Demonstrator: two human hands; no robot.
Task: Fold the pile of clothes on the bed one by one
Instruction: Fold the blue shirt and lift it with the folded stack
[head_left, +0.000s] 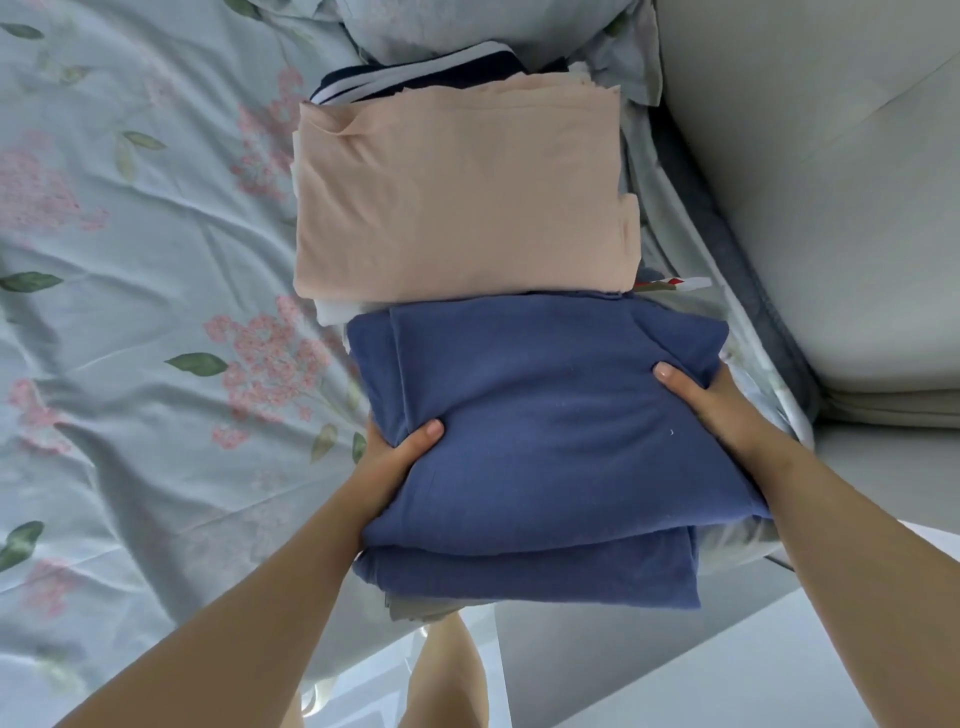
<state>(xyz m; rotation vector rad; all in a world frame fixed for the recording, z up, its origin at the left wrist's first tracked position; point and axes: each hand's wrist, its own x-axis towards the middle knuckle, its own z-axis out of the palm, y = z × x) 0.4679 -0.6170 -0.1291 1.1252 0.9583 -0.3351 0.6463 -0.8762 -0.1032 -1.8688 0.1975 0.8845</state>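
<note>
Your left hand (400, 457) grips the near-left edge of the folded blue garment (545, 441), thumb pressed flat on top and the fingers tucked out of sight beneath. Your right hand (711, 395) does the same on the right side, thumb lying across the cloth, fingers hidden under the fold. So both hands are clamped on that one blue piece, one at each side.

It's folded into a thick rectangle, with a lower layer sticking out toward you. It sits at the near right part of the bed (130, 260), whose pale blue sheet is printed with pink flowers and green leaves. A bit of grey fabric (415, 608) peeks out under its near edge. I can't tell whether you're lifting it or it's resting.

Just beyond, touching its far edge, lies a folded peach garment (462, 192), neat and flat. Behind that a navy and white striped piece (415, 78) shows. A small red and white scrap (675, 283) pokes out at the peach garment's near-right corner, too small to read. A grey padded headboard (831, 208) runs along the right.
</note>
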